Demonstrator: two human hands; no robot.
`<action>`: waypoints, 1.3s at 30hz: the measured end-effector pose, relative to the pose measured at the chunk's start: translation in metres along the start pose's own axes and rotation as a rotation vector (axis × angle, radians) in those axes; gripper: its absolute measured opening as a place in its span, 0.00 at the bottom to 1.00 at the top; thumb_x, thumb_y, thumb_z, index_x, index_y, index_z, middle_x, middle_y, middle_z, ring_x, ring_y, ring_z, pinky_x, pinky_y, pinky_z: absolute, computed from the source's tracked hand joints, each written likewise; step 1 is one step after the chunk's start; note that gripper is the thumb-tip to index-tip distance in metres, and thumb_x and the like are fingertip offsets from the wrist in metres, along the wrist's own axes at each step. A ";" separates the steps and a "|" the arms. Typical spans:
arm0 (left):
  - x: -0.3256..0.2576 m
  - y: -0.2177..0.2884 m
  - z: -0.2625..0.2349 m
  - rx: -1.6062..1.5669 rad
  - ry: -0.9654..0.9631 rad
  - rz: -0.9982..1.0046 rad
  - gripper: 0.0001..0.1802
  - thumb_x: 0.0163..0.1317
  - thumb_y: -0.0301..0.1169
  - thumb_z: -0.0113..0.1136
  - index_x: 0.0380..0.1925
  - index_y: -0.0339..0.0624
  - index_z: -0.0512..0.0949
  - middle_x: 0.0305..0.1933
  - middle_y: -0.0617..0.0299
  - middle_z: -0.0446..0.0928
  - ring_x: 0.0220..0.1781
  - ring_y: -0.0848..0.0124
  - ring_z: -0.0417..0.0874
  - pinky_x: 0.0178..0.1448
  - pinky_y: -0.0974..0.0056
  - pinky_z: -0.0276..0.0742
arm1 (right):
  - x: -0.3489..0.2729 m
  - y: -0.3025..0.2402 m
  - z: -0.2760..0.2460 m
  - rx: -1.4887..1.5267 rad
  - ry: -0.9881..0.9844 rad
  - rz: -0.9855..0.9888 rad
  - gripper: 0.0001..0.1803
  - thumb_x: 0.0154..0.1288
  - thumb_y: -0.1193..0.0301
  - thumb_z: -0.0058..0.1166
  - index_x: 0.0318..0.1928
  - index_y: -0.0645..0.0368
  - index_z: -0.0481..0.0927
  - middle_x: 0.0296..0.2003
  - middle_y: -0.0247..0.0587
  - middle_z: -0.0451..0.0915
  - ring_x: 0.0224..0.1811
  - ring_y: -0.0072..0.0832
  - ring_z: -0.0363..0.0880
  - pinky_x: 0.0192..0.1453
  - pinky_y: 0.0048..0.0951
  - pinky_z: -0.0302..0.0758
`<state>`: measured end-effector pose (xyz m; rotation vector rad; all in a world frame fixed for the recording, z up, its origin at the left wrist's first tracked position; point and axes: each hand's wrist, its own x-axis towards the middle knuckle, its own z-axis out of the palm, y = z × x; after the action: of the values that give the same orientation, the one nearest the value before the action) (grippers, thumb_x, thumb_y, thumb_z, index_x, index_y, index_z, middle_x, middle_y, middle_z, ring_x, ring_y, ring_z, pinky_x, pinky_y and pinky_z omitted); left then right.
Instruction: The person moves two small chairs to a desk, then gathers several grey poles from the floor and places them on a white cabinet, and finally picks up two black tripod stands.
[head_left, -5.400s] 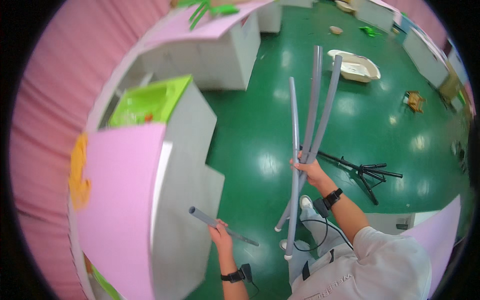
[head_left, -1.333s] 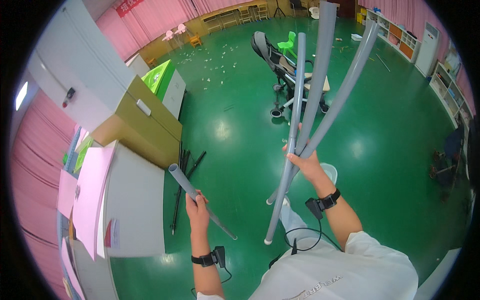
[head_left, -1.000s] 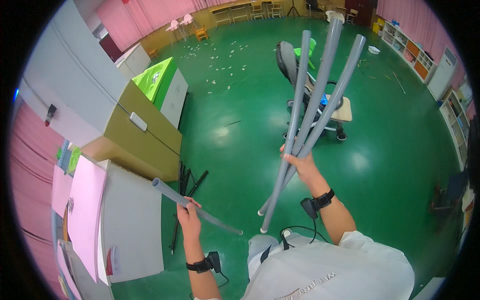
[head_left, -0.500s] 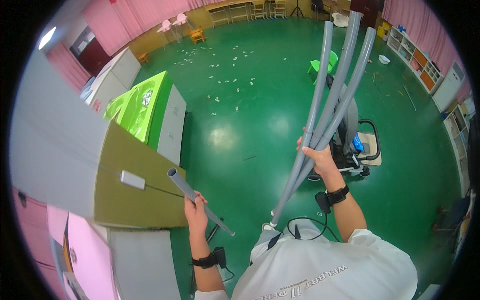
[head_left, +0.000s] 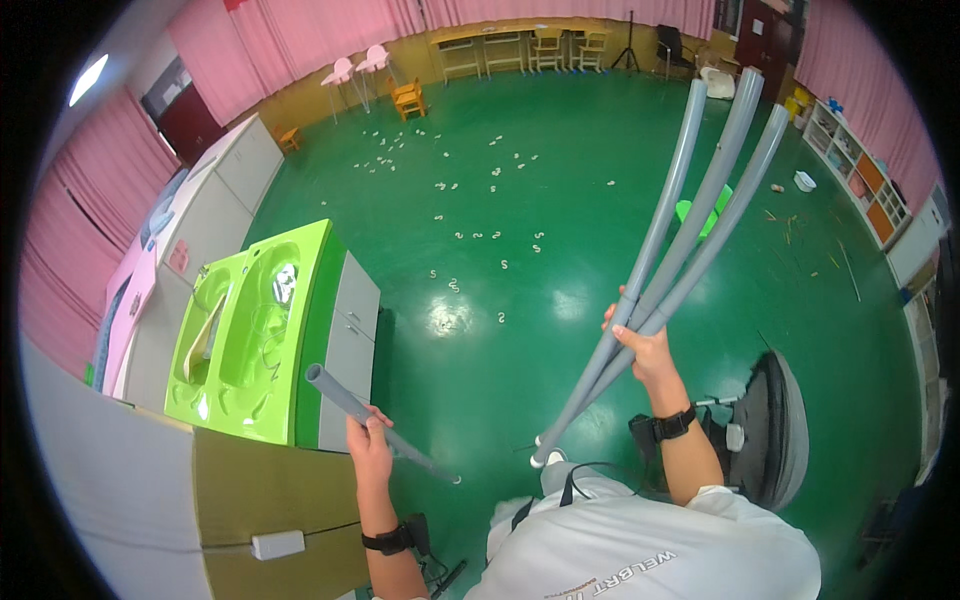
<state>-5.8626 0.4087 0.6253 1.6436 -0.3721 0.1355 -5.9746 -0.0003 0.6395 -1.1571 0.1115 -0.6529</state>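
Three long grey pipes (head_left: 690, 240) are bunched in the clenched right hand (head_left: 640, 340), rising over the green floor (head_left: 520, 230); the left hand (head_left: 368, 440) grips one short pipe (head_left: 350, 400) beside the green sink unit (head_left: 250, 330). Judged step: carrying pipes through the room. Any next move calls for keeping the long ends clear of furniture
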 end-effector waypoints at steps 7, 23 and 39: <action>0.204 -0.038 0.007 -0.047 0.111 -0.012 0.06 0.67 0.28 0.41 0.39 0.38 0.66 0.34 0.61 0.68 0.33 0.72 0.72 0.42 0.67 0.69 | 0.234 0.052 0.079 -0.012 -0.083 0.014 0.33 0.51 0.77 0.59 0.58 0.63 0.61 0.38 0.40 0.76 0.39 0.28 0.76 0.46 0.32 0.74; 0.762 -0.171 0.027 -0.119 0.121 0.061 0.10 0.68 0.34 0.45 0.38 0.38 0.67 0.32 0.63 0.68 0.31 0.75 0.71 0.38 0.69 0.69 | 0.720 0.212 0.261 -0.056 -0.100 0.004 0.34 0.50 0.79 0.58 0.59 0.65 0.60 0.38 0.41 0.75 0.41 0.28 0.74 0.48 0.30 0.73; 1.147 -0.266 -0.122 0.037 0.594 0.082 0.13 0.69 0.38 0.43 0.40 0.38 0.65 0.33 0.60 0.67 0.32 0.70 0.72 0.38 0.64 0.73 | 1.195 0.434 0.569 0.108 -0.452 0.126 0.35 0.51 0.77 0.58 0.60 0.64 0.59 0.38 0.42 0.74 0.40 0.29 0.75 0.46 0.31 0.74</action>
<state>-4.6850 0.3630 0.7380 1.5408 0.0199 0.6768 -4.5913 -0.0682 0.7890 -1.1566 -0.2310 -0.2713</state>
